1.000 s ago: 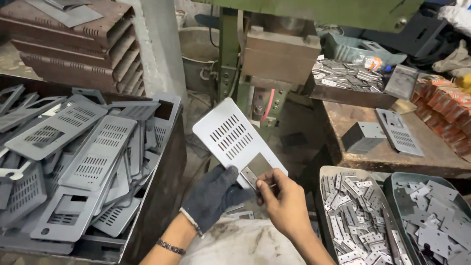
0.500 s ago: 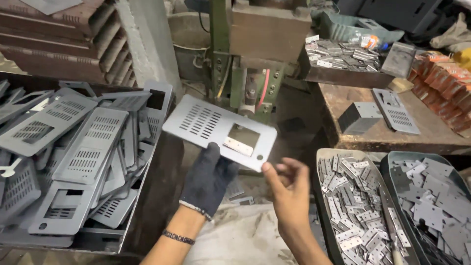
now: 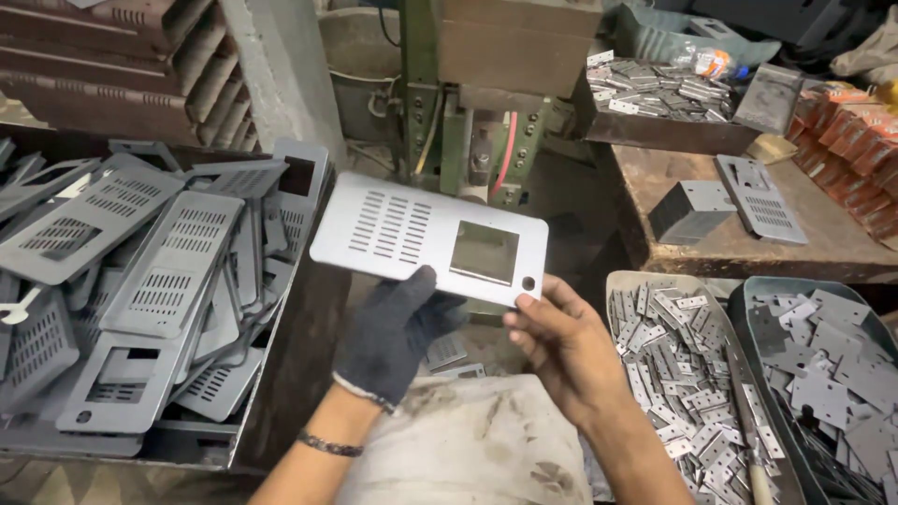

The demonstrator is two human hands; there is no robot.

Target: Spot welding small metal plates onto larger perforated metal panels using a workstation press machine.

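Note:
A grey metal plate [image 3: 412, 229] with rows of slots and a square cut-out is held flat in front of me. My left hand [image 3: 393, 327], in a dark glove, grips its near edge from below. My right hand [image 3: 566, 351], bare, holds the plate's near right corner with the thumb beside a small round hole. The plate lies lengthwise from left to right, above my lap and a dirty white cloth [image 3: 468, 449].
A bin [image 3: 281, 393] at the left holds several similar slotted plates [image 3: 168, 271]. Two trays [image 3: 627, 281] at the right hold several small metal pieces [image 3: 692, 365]. A green press machine [image 3: 468, 122] stands ahead. A brown bench [image 3: 748, 234] carries a plate and a folded metal part.
The plate has turned from upright and slanted to lying flat and level. My right hand let go briefly and now grips the plate's near right corner.

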